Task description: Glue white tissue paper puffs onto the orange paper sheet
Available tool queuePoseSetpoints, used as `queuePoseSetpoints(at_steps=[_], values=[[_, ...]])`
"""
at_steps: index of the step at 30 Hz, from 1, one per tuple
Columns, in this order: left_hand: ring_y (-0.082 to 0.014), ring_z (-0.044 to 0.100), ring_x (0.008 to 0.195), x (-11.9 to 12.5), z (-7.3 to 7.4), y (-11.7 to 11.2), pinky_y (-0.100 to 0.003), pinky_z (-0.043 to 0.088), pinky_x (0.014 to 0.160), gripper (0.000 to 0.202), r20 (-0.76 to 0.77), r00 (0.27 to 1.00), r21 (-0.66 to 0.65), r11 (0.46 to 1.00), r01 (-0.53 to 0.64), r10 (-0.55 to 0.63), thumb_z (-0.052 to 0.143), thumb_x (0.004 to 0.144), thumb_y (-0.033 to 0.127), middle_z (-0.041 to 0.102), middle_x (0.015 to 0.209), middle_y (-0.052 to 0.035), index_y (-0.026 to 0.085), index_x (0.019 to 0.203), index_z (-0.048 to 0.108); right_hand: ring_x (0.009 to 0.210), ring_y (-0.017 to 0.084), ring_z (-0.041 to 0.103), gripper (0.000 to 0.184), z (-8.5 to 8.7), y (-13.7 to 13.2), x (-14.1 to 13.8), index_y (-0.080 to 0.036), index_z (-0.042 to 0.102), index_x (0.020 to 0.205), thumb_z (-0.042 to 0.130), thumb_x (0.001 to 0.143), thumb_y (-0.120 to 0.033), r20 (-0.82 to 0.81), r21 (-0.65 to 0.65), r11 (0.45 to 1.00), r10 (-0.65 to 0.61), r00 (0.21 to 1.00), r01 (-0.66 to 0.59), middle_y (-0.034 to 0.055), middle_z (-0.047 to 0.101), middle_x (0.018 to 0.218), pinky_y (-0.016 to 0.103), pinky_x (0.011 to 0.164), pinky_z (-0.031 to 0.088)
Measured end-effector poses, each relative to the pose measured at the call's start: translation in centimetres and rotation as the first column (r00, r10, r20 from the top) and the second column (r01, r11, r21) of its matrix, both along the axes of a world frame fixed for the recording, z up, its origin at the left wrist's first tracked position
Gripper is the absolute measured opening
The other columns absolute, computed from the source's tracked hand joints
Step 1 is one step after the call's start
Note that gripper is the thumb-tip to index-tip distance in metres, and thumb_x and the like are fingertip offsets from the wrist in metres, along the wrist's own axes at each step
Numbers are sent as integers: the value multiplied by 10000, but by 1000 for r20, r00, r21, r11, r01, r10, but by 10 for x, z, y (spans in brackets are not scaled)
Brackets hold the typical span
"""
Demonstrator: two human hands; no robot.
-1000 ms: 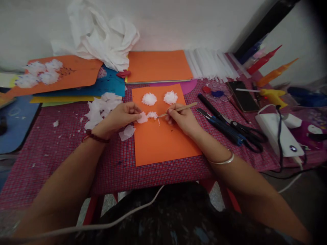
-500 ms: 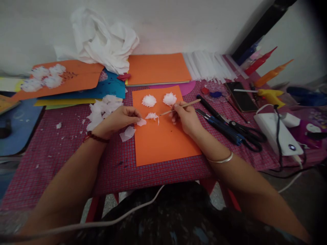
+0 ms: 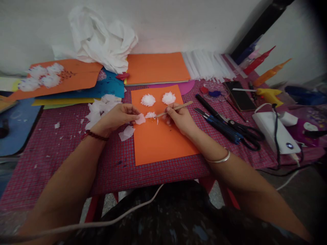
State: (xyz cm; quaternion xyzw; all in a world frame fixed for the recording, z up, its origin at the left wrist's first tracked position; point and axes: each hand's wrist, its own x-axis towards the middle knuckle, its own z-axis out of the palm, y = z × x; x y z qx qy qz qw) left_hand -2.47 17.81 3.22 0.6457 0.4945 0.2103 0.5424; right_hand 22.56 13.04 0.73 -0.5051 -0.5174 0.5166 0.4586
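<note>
An orange card sheet (image 3: 160,143) lies on the red checked tablecloth in front of me. Two finished white tissue puffs (image 3: 148,100) sit near its top edge, and a smaller, partly built tuft (image 3: 150,115) lies below them. My left hand (image 3: 114,117) pinches a small white tissue piece (image 3: 140,119) right beside that tuft. My right hand (image 3: 178,119) grips a thin wooden stick (image 3: 173,109), whose tip touches the small tuft.
A heap of cut tissue bits (image 3: 100,109) lies left of the card. Scissors (image 3: 242,131), a black pen and a blue cutter lie to the right, then a phone (image 3: 238,95), a yellow glue gun (image 3: 268,95) and a white box with cable. Coloured sheets and crumpled white tissue (image 3: 102,37) sit at the back.
My right hand drew the stick back from the small tuft, then brought its tip back to it. My left hand kept its tissue piece close to the tuft.
</note>
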Motion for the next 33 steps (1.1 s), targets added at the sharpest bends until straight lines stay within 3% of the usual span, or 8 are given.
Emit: queuePoseSetpoints(at_steps=[6, 9, 13, 19, 23, 27, 33], values=[[-145, 551, 513, 0, 1, -1, -287, 444, 520, 76, -28, 997, -20, 997, -70, 70, 712, 693, 274, 629, 601, -23, 217, 702, 663, 508, 75, 511, 210, -1, 2, -1, -231, 505, 836, 581, 920, -408, -12, -14, 999, -43, 999, 43, -5, 645, 715, 264, 500, 428], [-129, 536, 522, 9, 8, -11, -269, 408, 515, 64, -14, 999, 1, 999, -48, 48, 729, 689, 256, 642, 613, -16, 209, 687, 686, 500, 67, 503, 222, 0, 3, -3, -233, 492, 835, 578, 927, -415, -9, -27, 998, -54, 998, 54, -10, 652, 725, 253, 491, 424], [-131, 593, 632, 35, 15, -30, -269, 451, 613, 57, 6, 1000, 125, 992, 3, -4, 721, 722, 240, 699, 706, -21, 192, 701, 701, 486, 62, 527, 194, 0, 4, -4, -229, 492, 839, 566, 941, -377, -49, -50, 998, -49, 998, 46, -18, 647, 719, 239, 467, 410], [-137, 562, 624, 62, 3, -32, -286, 412, 606, 85, -241, 947, 371, 922, -115, 214, 656, 734, 128, 685, 685, -14, 184, 671, 646, 466, 69, 512, 235, 5, 5, 2, -222, 527, 827, 574, 952, -416, -62, -41, 993, -109, 992, 106, -18, 633, 687, 241, 451, 401], [-152, 576, 640, 62, -3, -24, -289, 398, 589, 113, -264, 937, 443, 892, -95, 231, 630, 721, 119, 696, 690, -16, 203, 645, 626, 463, 86, 490, 258, 10, 3, 5, -231, 511, 802, 530, 977, -419, -64, 0, 981, -192, 979, 193, -21, 598, 645, 257, 470, 401], [-151, 572, 630, 63, -5, -24, -286, 381, 573, 116, -254, 942, 438, 895, -89, 218, 646, 735, 157, 690, 671, -15, 208, 633, 624, 491, 90, 500, 251, 11, -2, 3, -231, 509, 787, 516, 988, -382, -52, 27, 995, -95, 994, 97, -21, 592, 639, 262, 515, 426], [-144, 575, 638, 68, -5, -26, -291, 407, 609, 133, -182, 960, 323, 935, -148, 215, 685, 789, 232, 686, 702, -32, 179, 672, 647, 497, 79, 515, 228, 8, -3, -4, -230, 497, 777, 511, 991, -307, 10, 51, 999, -16, 1000, 16, -33, 601, 638, 257, 539, 427]])
